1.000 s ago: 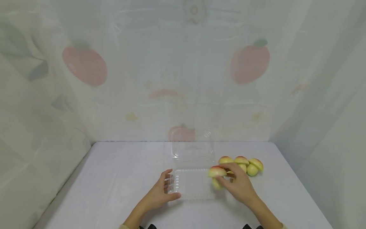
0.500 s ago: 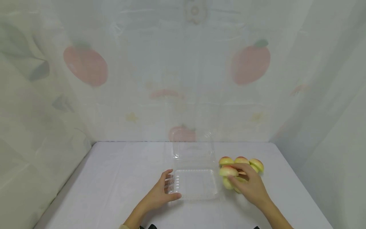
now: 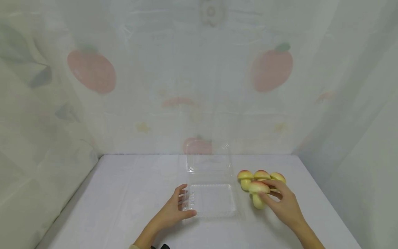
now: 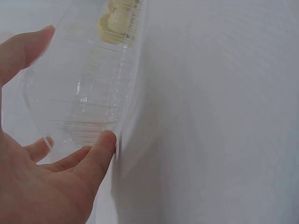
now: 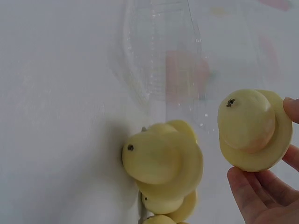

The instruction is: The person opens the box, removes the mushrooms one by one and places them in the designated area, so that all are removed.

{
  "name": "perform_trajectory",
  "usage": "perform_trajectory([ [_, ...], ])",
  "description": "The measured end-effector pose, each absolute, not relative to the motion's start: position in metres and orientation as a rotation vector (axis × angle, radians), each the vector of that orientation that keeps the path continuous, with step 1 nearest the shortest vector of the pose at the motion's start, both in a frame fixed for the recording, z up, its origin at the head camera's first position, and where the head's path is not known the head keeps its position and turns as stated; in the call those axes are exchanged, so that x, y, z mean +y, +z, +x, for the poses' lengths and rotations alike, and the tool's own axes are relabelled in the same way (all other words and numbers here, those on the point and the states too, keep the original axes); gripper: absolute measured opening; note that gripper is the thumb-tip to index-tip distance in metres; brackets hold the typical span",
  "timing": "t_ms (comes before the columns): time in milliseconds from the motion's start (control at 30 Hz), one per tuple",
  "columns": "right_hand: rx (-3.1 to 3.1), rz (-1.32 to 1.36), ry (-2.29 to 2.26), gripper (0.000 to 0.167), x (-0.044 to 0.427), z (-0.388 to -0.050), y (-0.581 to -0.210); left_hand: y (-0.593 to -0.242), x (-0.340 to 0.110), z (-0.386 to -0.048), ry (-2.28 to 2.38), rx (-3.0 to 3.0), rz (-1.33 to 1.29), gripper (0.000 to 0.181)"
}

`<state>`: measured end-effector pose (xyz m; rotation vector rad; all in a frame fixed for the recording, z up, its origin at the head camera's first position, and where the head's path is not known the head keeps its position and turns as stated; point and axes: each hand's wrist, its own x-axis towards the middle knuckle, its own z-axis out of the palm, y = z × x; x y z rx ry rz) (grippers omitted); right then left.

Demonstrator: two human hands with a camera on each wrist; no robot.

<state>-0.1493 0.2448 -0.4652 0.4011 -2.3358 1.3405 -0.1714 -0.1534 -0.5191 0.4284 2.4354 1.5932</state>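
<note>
My right hand pinches a toy mushroom with a pale yellow-green stem and red-tinged cap, near the container's right side. In the right wrist view the thumb and fingers hold this mushroom by its cap, stem end facing the camera. Several similar mushrooms stand just behind it, partly hidden by the hand. My left hand spans the left end of a clear plastic container. In the left wrist view its thumb and fingers lie on either side of that container, one fingertip touching the rim.
The container's hinged clear lid stands raised at the back. A white table carries everything, with a fruit-patterned curtain behind and sheets at both sides. A row of mushrooms shows in the right wrist view.
My right hand has moved to the right with the mushroom, from the container's right edge to in front of the other mushrooms. The left hand and container have stayed in place.
</note>
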Motion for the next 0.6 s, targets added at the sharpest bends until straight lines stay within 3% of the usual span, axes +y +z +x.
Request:
perform_trajectory([
  [600, -2.333, 0.28, 1.287, 0.038, 0.28, -0.147, -0.473, -0.52, -0.154, -0.172, 1.58, 2.443, 0.425, 0.105],
])
